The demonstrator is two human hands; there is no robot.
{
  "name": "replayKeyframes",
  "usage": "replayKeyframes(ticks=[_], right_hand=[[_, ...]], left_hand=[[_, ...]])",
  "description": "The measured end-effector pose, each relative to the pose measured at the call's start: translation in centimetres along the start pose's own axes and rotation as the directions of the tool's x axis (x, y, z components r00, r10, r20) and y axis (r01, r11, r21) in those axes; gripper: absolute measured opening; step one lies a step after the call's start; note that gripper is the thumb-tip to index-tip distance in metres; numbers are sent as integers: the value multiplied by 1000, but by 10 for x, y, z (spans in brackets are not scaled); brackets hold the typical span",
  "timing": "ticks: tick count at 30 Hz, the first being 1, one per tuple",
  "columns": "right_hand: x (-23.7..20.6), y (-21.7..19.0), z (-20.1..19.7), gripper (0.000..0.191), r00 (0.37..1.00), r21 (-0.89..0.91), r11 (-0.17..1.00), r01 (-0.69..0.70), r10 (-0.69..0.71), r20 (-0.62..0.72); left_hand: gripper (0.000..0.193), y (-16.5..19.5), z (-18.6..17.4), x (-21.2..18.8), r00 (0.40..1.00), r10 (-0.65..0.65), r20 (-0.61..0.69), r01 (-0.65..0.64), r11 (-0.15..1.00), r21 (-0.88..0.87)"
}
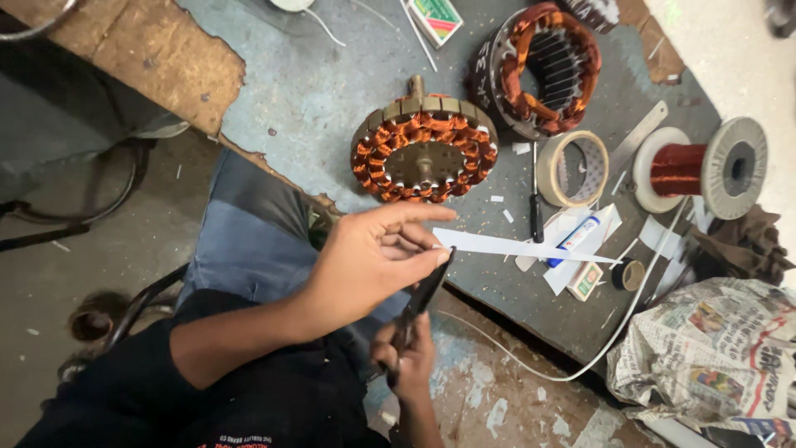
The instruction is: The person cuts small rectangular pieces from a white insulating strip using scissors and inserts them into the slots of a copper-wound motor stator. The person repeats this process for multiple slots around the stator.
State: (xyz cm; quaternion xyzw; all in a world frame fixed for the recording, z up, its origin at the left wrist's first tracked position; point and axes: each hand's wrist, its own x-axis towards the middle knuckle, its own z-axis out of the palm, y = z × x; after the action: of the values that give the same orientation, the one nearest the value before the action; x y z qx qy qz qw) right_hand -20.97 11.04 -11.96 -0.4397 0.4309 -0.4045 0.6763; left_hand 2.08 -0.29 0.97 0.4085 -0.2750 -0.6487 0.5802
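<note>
left hand (pixel 365 261) pinching white paper strip (pixel 522 247) | right hand (pixel 410 357) gripping black scissors (pixel 423 294), blades meeting strip's near end | advice: keeping strip taut, cutting square

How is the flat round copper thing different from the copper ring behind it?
The flat wound disc is filled in the middle with a metal hub and shaft; the wound ring is hollow. The disc lies flat on the table; the ring looks tipped toward the camera and stands taller. Both carry orange copper wire coils.
</note>
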Motion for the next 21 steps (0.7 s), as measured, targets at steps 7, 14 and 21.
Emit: replayKeyframes(ticks=[7,14,21], right_hand=[[49,-156,-31,94,948,-967,254,6,-309,-75],[117,-233,-8,85,983,-987,-10,-159,-91,-158],[95,-195,-19,42,933,-833,497,244,-354,62]], left_hand=[[20,7,-4,-3,986,18,164,-76,932,354],[20,-10,-3,-6,964,-79,255,63,995,71],[25,-18,-5,-7,975,-104,199,129,984,-120]])
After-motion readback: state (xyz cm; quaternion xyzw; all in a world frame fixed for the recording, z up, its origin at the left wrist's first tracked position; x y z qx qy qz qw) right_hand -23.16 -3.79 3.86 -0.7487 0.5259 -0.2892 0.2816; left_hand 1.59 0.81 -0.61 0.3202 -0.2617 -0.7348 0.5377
